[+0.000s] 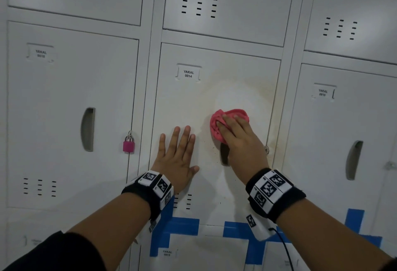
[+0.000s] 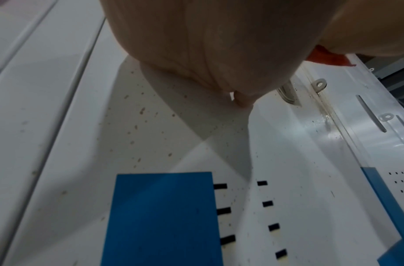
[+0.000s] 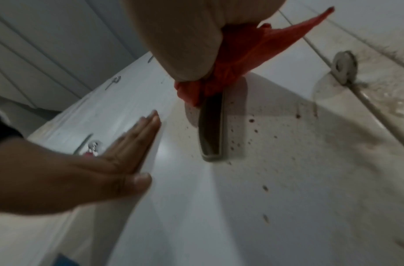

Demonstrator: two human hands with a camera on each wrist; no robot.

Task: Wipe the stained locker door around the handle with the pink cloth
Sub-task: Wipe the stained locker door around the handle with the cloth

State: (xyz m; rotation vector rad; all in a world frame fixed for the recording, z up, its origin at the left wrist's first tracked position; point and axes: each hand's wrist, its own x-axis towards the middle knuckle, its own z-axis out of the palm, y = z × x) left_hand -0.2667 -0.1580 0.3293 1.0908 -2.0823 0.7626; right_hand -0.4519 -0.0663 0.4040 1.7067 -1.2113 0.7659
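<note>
The stained locker door (image 1: 193, 103), labelled YAKAL 0014, fills the middle of the head view. A yellowish ring and brown specks (image 3: 253, 126) spread round its recessed handle (image 1: 224, 155). My right hand (image 1: 236, 137) holds the bunched pink cloth (image 1: 214, 131) against the door just above the handle, fingers curled over the wad. In the right wrist view the cloth (image 3: 242, 54) hangs from under my palm (image 3: 185, 36) onto the top of the handle (image 3: 212, 129). My left hand (image 1: 178, 152) lies flat on the door left of the handle, fingers spread and straight.
A pink padlock (image 1: 129, 145) hangs on the neighbouring door at left. A metal hasp (image 3: 344, 66) sticks out at the door's right edge. Blue tape strips (image 1: 182, 224) cross the lockers below. Vent slots (image 2: 267, 203) sit under my left wrist.
</note>
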